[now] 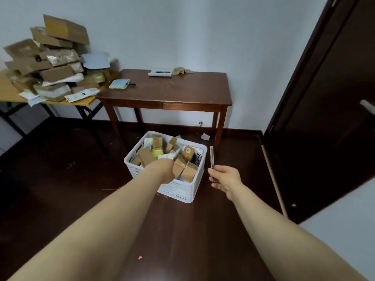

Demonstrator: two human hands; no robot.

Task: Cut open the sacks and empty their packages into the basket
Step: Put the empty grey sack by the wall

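While the right hand pinches a slim cutter upright beside the basket, the left hand reaches among the packages inside; its fingers are hidden, so I cannot tell its hold; emptying seems the step; next wants another sack, none in sight.

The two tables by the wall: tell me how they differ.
The yellow table has a pale top and black crossed legs; the brown table is dark wood with straight legs and a drawer. The yellow table is heaped with boxes and mailers; the brown table carries only a cloth and a few small things. Both stand against the white wall.
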